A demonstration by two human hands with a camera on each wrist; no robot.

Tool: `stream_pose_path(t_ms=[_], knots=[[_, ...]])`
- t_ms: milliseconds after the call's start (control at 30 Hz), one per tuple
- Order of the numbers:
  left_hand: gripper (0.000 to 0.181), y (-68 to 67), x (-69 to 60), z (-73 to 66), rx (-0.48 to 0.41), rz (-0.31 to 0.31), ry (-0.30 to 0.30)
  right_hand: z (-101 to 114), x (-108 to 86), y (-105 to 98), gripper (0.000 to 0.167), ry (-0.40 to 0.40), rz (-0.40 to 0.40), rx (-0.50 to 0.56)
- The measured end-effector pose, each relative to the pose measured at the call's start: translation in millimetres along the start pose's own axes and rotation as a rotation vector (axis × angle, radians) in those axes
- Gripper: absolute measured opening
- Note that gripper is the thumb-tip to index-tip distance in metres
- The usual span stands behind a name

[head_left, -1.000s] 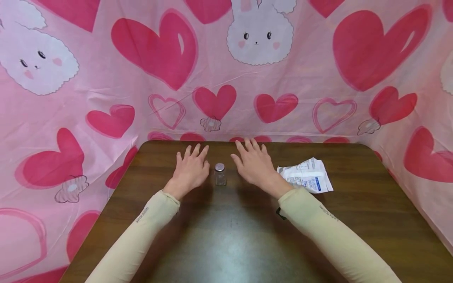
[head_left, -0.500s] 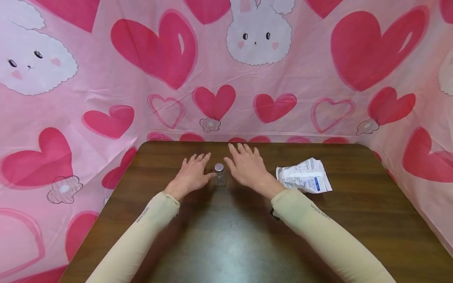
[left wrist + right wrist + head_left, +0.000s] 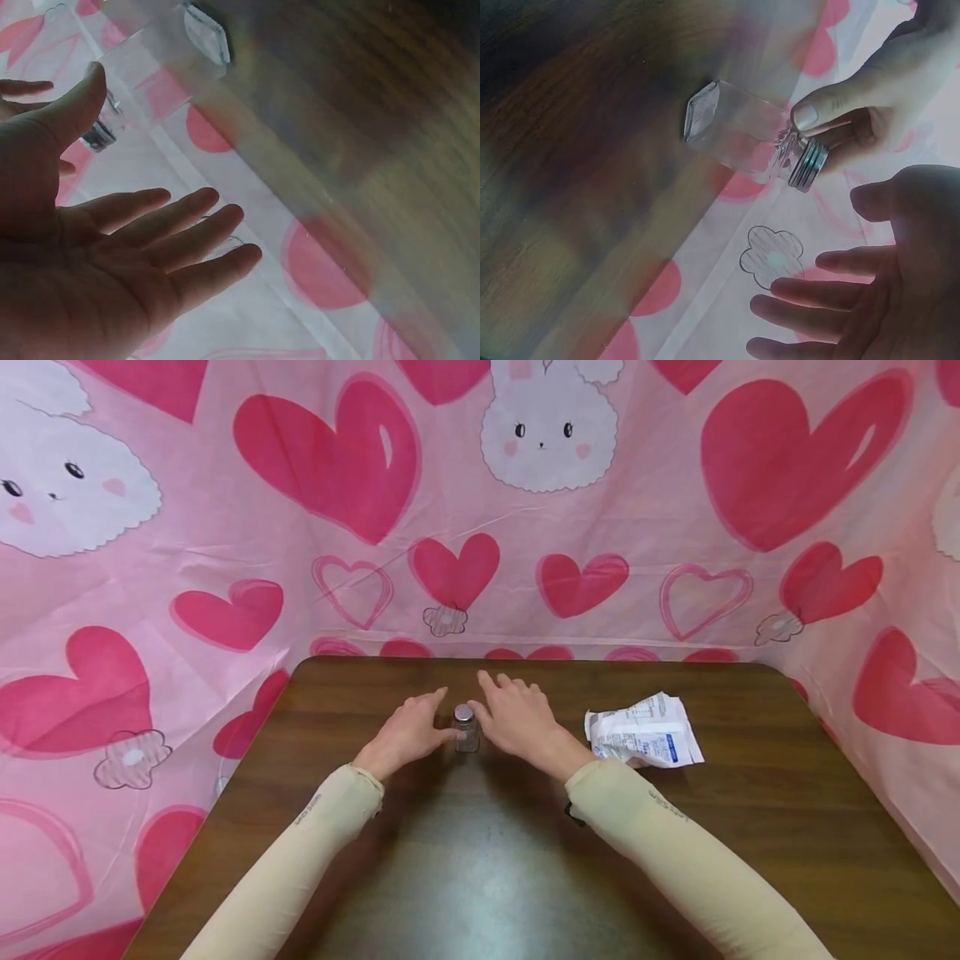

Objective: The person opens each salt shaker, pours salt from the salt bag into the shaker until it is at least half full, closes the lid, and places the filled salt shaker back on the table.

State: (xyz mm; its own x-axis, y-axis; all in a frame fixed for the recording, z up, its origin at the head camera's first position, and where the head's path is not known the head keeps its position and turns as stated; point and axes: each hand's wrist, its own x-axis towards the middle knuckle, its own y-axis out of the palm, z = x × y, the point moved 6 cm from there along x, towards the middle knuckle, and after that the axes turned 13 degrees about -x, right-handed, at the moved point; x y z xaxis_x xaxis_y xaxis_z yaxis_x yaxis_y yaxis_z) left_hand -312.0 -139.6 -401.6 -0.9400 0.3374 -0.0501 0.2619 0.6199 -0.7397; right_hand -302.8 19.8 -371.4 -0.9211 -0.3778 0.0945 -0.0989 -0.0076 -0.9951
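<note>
A small clear glass shaker (image 3: 467, 739) with a perforated metal lid stands upright on the wooden table between both hands. My left hand (image 3: 405, 731) is at its left, thumb reaching across to the glass below the lid; whether it touches I cannot tell. In the left wrist view, the left hand's fingers (image 3: 195, 232) are extended and spread apart from the thumb. My right hand (image 3: 517, 718) is just right of the shaker, thumb close to the lid. Extended fingers (image 3: 810, 319) of the right hand appear in the right wrist view, holding nothing.
A crumpled white packet (image 3: 648, 732) with blue and grey print lies on the table (image 3: 487, 860) to the right of my right forearm. Behind the table and at its sides hangs a pink cloth (image 3: 457, 493) with hearts and rabbits.
Both hands have closed in on the shaker. The left thumb has come across to it, and the right hand has shifted left and slightly nearer. The shaker and packet stay put.
</note>
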Motion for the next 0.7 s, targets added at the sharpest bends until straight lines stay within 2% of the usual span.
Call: stream_pose_path(t_ms=[167,433,700], knots=[[0.091,1.5,4.2,2.5,-0.063,-0.015,-0.002,4.0,1.8,-0.3,0.063,-0.025,-0.022,-0.009],[0.085,4.9,8.6,-0.7,-0.107,0.015,0.058,9.8,4.3,-3.3,0.049,-0.06,-0.059,-0.038],[0.055,13.9,8.9,0.0,-0.26,0.082,0.1,14.0,5.0,-0.5,0.044,-0.06,-0.039,-0.021]])
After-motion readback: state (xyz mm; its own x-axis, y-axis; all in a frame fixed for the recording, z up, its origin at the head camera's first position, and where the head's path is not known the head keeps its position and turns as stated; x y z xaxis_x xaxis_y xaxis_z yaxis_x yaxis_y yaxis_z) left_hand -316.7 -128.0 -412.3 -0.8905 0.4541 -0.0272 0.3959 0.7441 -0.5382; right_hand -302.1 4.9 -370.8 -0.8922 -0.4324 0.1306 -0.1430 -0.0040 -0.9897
